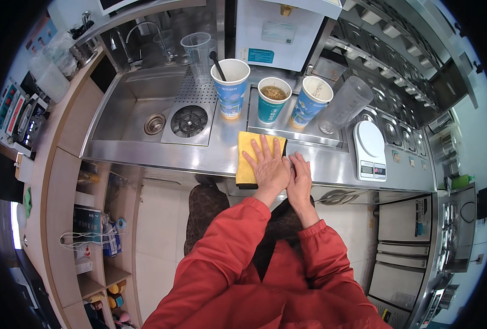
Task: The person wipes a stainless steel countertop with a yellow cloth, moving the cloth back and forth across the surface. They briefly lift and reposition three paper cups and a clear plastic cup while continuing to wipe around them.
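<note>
My left hand [270, 166] lies palm down on a folded yellow cloth [246, 172] with a dark edge, its fingers spread. Close against its thumb side is my right hand [300, 181], turned on edge with fingers extended; nothing is seen in it. The cloth rests at the front edge of the steel counter [202, 158]. Behind it stand a blue paper cup [230, 96] holding a black utensil [217, 66], a teal paper cup [271, 107] with brown, bitty liquid, and another blue paper cup [307, 107] with specks inside. Beside them is a clear plastic measuring cup [345, 106].
A white digital kitchen scale [371, 152] sits to the right, near lidded steel pans [391, 129]. Leftward are a sink [122, 119] with a tap [134, 61], a round rinser [189, 123] and a clear jug [197, 53]. A white dispenser [278, 41] stands behind the cups.
</note>
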`<state>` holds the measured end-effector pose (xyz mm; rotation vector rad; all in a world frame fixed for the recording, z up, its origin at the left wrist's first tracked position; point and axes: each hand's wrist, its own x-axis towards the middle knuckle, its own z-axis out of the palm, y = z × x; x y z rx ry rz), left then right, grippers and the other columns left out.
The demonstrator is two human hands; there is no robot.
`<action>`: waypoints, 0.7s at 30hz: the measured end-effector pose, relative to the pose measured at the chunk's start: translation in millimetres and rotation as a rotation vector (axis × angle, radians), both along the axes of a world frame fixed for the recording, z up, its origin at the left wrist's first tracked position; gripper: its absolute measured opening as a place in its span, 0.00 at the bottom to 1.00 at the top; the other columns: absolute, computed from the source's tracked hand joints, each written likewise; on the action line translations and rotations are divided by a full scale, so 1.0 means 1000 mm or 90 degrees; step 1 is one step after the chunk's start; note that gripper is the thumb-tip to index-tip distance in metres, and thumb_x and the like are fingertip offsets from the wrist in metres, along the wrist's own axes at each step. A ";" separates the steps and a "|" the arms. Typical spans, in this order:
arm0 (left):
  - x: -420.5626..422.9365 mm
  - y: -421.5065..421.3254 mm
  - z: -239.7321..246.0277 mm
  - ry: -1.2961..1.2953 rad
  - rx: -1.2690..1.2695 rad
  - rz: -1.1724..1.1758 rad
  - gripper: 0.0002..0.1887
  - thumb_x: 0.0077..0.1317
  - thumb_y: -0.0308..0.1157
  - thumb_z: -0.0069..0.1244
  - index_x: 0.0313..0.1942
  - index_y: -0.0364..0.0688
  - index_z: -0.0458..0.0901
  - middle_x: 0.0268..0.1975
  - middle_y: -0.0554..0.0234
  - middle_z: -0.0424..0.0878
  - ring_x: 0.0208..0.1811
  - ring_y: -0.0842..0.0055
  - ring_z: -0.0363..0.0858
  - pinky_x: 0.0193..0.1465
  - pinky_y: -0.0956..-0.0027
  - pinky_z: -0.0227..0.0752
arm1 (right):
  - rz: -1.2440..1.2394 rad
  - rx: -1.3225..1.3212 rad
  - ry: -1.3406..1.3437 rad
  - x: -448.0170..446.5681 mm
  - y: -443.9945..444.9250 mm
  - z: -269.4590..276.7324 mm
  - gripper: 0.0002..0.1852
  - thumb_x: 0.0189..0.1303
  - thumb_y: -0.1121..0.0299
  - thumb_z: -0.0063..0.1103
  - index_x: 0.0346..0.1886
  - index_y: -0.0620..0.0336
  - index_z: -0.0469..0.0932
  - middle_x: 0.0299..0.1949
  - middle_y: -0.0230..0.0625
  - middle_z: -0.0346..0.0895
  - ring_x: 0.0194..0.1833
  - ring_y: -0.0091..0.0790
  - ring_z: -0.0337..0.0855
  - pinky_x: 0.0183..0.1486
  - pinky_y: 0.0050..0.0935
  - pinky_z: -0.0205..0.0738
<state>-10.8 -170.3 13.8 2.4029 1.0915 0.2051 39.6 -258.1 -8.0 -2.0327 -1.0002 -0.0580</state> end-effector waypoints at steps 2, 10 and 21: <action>0.005 -0.004 0.001 -0.015 -0.024 -0.001 0.33 0.70 0.46 0.32 0.73 0.43 0.52 0.77 0.45 0.37 0.77 0.45 0.26 0.71 0.33 0.13 | -0.010 -0.016 0.011 0.004 -0.004 0.000 0.16 0.64 0.75 0.51 0.55 0.64 0.76 0.61 0.56 0.71 0.65 0.52 0.69 0.73 0.48 0.48; 0.020 -0.009 0.002 -0.069 -0.100 0.009 0.32 0.71 0.47 0.30 0.72 0.44 0.57 0.77 0.46 0.38 0.78 0.48 0.28 0.71 0.35 0.12 | -0.023 -0.022 0.002 0.012 -0.012 0.002 0.17 0.62 0.74 0.54 0.54 0.64 0.76 0.60 0.54 0.71 0.64 0.53 0.68 0.71 0.49 0.51; -0.026 0.025 -0.002 -0.478 -0.156 0.011 0.17 0.64 0.23 0.46 0.53 0.35 0.77 0.56 0.47 0.78 0.63 0.53 0.70 0.66 0.59 0.63 | -0.096 -0.090 -0.094 0.003 -0.003 0.019 0.12 0.49 0.61 0.72 0.27 0.56 0.79 0.30 0.35 0.72 0.40 0.40 0.72 0.47 0.39 0.59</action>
